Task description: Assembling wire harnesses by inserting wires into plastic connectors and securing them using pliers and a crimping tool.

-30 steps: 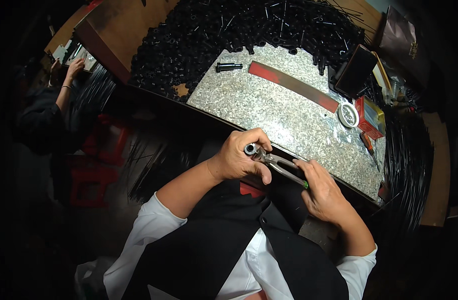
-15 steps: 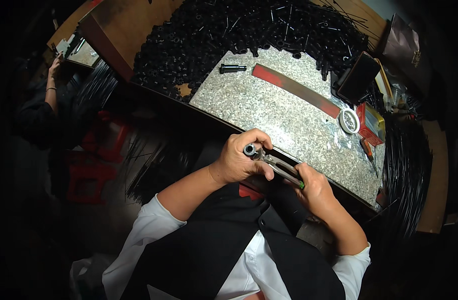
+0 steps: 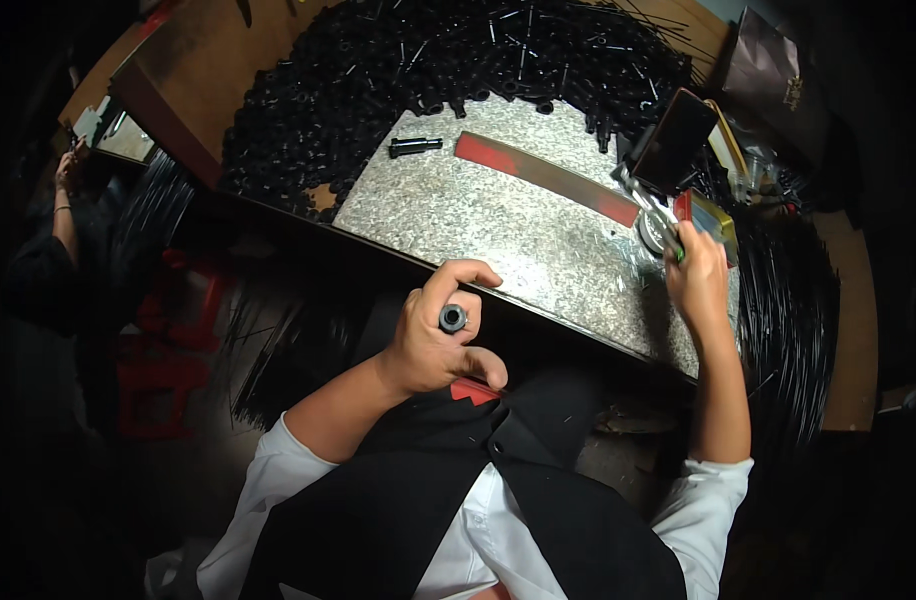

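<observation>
My left hand (image 3: 428,335) is just in front of the bench edge. Its lower fingers wrap a black cylindrical part (image 3: 453,318) with a hole in its end, while the thumb and forefinger stand apart. Held in my right hand (image 3: 700,272) are silver pliers (image 3: 650,203) with a green handle tip, their jaws over the bench's right side. A small round white dish (image 3: 651,238) sits just below the pliers, partly covered by them. Another black cylindrical part (image 3: 415,147) lies alone on the speckled grey slab (image 3: 418,210).
A long red-and-brown flat bar (image 3: 548,180) lies across the slab. Black parts (image 3: 378,90) are heaped behind it. At the right are a phone (image 3: 675,140), a red-and-yellow box (image 3: 713,215) and a dark bag (image 3: 768,65). Another person (image 3: 63,215) works at far left.
My right hand has carried the pliers away from the part in my left hand, up and right to the dish. The left thumb and forefinger have spread. The view has shifted slightly.
</observation>
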The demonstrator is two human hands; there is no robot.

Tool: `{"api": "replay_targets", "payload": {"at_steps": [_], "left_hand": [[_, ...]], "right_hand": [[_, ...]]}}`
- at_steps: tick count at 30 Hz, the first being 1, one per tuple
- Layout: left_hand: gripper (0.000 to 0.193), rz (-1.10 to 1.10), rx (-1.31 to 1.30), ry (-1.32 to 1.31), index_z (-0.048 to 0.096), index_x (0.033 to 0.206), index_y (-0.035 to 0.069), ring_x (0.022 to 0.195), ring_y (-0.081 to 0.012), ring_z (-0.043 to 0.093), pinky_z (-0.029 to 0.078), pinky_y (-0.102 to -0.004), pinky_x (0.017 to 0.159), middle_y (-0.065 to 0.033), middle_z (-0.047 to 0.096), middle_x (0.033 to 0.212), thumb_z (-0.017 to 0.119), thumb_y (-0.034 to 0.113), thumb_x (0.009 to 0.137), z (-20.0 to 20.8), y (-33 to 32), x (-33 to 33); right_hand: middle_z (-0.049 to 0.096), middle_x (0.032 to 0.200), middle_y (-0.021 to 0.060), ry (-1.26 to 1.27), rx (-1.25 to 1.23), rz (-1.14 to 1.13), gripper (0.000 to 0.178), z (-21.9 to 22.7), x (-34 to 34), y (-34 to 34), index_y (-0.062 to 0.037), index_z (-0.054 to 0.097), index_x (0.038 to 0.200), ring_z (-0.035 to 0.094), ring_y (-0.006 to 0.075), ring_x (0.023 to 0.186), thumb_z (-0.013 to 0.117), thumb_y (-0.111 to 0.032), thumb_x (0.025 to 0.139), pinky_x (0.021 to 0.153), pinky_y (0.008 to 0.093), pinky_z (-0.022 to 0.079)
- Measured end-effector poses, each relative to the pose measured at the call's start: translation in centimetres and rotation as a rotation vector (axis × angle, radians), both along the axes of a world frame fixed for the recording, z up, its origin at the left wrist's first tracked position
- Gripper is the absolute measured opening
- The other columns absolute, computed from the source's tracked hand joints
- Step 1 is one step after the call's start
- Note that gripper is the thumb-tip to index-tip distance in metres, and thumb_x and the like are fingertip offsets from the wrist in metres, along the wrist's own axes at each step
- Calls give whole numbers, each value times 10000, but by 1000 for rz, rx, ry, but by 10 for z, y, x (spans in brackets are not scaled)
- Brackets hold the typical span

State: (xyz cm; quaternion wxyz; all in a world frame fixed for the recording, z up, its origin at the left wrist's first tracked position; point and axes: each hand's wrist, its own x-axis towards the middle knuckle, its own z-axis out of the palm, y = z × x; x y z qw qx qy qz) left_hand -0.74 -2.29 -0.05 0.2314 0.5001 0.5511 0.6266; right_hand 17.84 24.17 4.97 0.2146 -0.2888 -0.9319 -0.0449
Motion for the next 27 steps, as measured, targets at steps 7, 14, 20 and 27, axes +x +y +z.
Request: {"api": "replay_targets", "payload": {"at_steps": [7,14,20,27], "left_hand": [[983,-60,7,-7,383,1159,-34,496,-2,341,248,-163,486,78,319,539,766,570,485,5,-1,1],[978,-63,-26,-49,384,1161,-14,499,-3,344,246,-164,492,82,318,538,792,545,471,6,0,3],[974,-50,-41,-10,396,1149,-7,496,-5,343,247,-168,492,86,322,532,798,551,461,7,1,2],[970,-51,-61,-61,386,1154,-22,498,-8,345,258,-165,490,81,317,534,793,543,478,4,1,2]], "right_hand": [[632,765,167,-308,-3,-59,181,-14,-17,53,-22,653,874,564,304,849,673,-166,766,760,405,388],[637,798,186,-389,-14,-32,190,-17,-30,68,-11,664,865,580,309,882,665,-146,731,780,399,389],[625,809,188,-367,-15,-15,210,-18,-26,68,-9,626,889,563,321,902,662,-128,720,780,407,393],[602,795,186,-283,-32,-10,160,-15,-18,67,-11,581,872,544,340,877,645,-121,775,770,419,389]]}}
